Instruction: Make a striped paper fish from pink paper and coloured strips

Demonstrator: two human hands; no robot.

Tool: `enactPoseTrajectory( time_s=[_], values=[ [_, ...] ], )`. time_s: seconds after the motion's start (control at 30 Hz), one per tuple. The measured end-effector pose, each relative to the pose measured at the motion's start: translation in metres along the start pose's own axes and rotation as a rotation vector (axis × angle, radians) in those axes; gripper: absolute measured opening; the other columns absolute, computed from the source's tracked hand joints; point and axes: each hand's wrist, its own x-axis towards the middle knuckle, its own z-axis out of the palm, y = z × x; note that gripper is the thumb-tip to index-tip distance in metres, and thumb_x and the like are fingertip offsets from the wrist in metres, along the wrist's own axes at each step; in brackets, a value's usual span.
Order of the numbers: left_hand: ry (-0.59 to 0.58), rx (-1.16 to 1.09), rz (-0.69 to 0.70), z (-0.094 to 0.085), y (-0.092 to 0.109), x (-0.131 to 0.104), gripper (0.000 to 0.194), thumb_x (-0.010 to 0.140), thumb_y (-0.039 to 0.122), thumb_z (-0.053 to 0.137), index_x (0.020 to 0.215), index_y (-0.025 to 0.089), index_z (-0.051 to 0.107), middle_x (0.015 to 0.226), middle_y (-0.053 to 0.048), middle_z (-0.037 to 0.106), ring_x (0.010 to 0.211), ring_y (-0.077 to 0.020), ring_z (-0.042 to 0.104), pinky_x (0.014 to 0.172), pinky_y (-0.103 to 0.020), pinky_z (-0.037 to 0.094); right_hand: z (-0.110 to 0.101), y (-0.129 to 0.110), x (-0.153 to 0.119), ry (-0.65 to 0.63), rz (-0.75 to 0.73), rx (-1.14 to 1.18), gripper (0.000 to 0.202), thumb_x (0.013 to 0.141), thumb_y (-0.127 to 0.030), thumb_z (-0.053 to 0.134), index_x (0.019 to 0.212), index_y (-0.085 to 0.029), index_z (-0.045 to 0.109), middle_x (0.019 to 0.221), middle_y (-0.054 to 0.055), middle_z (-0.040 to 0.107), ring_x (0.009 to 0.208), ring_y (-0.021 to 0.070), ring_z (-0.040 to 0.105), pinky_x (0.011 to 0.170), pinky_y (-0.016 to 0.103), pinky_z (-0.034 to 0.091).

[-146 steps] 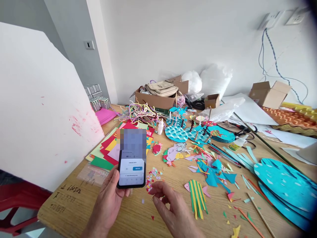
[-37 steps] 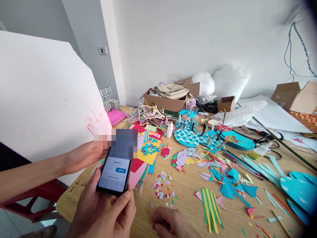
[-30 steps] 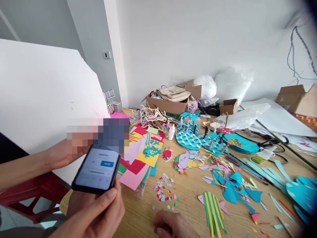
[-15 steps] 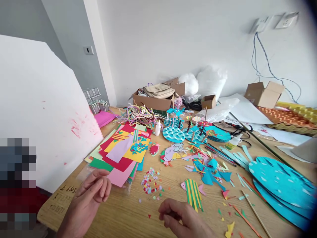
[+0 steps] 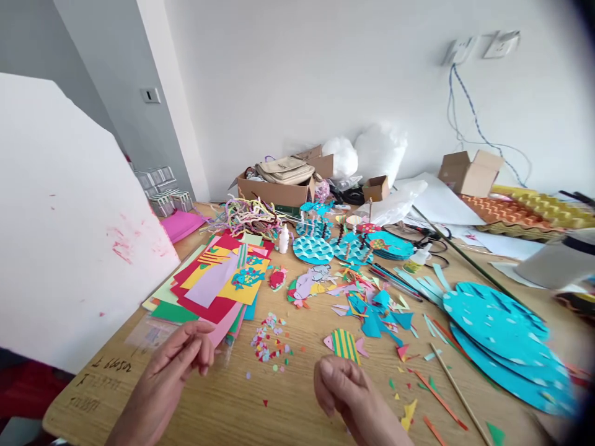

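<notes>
My left hand [image 5: 179, 365] is closed loosely over the table, near the front corner of the stacked coloured paper [image 5: 160, 311]. Its thumb lies against the bent fingers; anything between them is too small to see. Just below the striped paper fish [image 5: 343, 342], my right hand [image 5: 341, 387] has its fingers curled in and the thumb pressed on them. Whatever it may hold is hidden. The fish has a pink head and tail with yellow and green stripes; my right hand covers its lower end. Small round paper dots [image 5: 269, 341] lie between the hands.
Paper scraps [image 5: 379, 316] and a thin wooden stick [image 5: 460, 393] lie to the right, beside blue paper discs [image 5: 497, 322]. Finished paper fish [image 5: 311, 285], a white glue bottle [image 5: 284, 239] and pipe cleaners [image 5: 248, 217] sit farther back. A white board [image 5: 74, 217] stands at left.
The view has swung to the right. My right hand has turned and closed more, and now overlaps the lower end of the striped fish. My left hand keeps about the same pose.
</notes>
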Motion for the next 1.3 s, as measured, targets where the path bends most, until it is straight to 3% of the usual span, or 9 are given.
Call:
enactPoseTrajectory(
  time_s=[0.1,0.2,0.3,0.47,0.6,0.7,0.93,1.13,1.3],
  values=[
    [-0.015,0.045,0.011,0.005,0.001,0.001,0.019,0.075,0.038,0.063,0.086,0.022,0.063,0.07,0.0,0.059,0.065,-0.0142,0.051,0.056,-0.022,0.042,-0.002,-0.002,0.005,-0.046,0.028,0.515,0.052,0.075,-0.052,0.058,0.049,-0.019,0.026,0.045,-0.008,0.026,0.041,0.0059,0.019,0.042,0.021,0.017],
    [-0.048,0.066,0.031,0.013,0.003,0.004,0.018,0.075,0.039,0.062,0.085,0.024,0.063,0.068,0.001,0.059,0.064,-0.0143,0.052,0.057,-0.022,0.044,-0.002,-0.006,0.012,-0.128,0.027,0.753,0.054,0.072,-0.046,0.062,0.05,-0.018,0.022,0.045,-0.008,0.025,0.04,0.0048,0.018,0.041,0.02,0.015],
    [-0.061,0.078,0.026,0.018,0.003,0.005,0.019,0.073,0.04,0.063,0.084,0.025,0.064,0.066,0.001,0.059,0.065,-0.0147,0.053,0.057,-0.022,0.045,-0.001,-0.008,0.016,-0.139,0.014,0.803,0.052,0.072,-0.038,0.064,0.05,-0.018,0.022,0.045,-0.009,0.025,0.04,0.0042,0.019,0.041,0.019,0.015],
    [-0.036,0.077,0.018,0.018,0.003,0.006,0.021,0.069,0.04,0.067,0.082,0.024,0.065,0.065,0.001,0.059,0.065,-0.0153,0.053,0.057,-0.022,0.046,-0.005,-0.002,0.013,-0.043,-0.019,0.711,0.039,0.062,-0.013,0.067,0.053,-0.018,0.029,0.048,-0.009,0.027,0.04,0.0033,0.02,0.041,0.019,0.013],
    [0.021,0.08,-0.009,0.017,0.006,0.007,0.024,0.064,0.042,0.071,0.078,0.023,0.066,0.064,0.0,0.059,0.064,-0.0158,0.052,0.056,-0.023,0.045,-0.011,0.005,0.004,0.006,-0.01,0.541,0.02,0.062,-0.015,0.067,0.068,-0.017,0.049,0.049,-0.01,0.032,0.04,0.0034,0.02,0.042,0.02,0.014],
    [0.065,0.091,-0.005,0.014,0.009,0.008,0.026,0.061,0.044,0.072,0.076,0.023,0.066,0.062,0.001,0.059,0.061,-0.0157,0.051,0.055,-0.023,0.045,-0.012,0.011,-0.003,0.018,-0.008,0.335,0.021,0.065,-0.023,0.068,0.08,-0.016,0.055,0.05,-0.009,0.037,0.042,0.0039,0.025,0.043,0.02,0.018],
    [0.14,0.236,0.091,0.0,0.016,0.006,0.026,0.066,0.046,0.068,0.078,0.024,0.063,0.05,0.006,0.05,0.057,-0.014,0.05,0.055,-0.023,0.043,-0.013,0.02,-0.012,-0.055,0.062,-0.294,0.024,0.072,-0.037,0.058,0.064,-0.018,0.046,0.053,-0.006,0.039,0.047,0.0072,0.033,0.045,0.02,0.026],
    [0.236,0.79,0.275,-0.026,0.001,0.014,0.04,0.067,0.06,0.056,0.082,0.024,0.063,0.074,-0.001,0.067,0.068,-0.0188,0.061,0.063,-0.027,0.049,-0.008,0.01,-0.015,-0.036,-0.179,-0.963,0.033,0.08,-0.023,0.044,0.052,-0.018,0.026,0.051,-0.006,0.03,0.048,0.0071,0.027,0.046,0.021,0.019],
    [0.221,0.998,0.48,-0.045,-0.015,0.023,0.034,0.071,0.055,0.053,0.08,0.025,0.063,0.081,-0.002,0.069,0.069,-0.0179,0.064,0.062,-0.025,0.05,0.003,0.018,-0.007,-0.025,-0.426,-1.159,0.022,0.062,-0.002,0.043,0.058,-0.019,0.03,0.054,-0.005,0.04,0.049,0.0075,0.034,0.048,0.021,0.022]
  ],
)
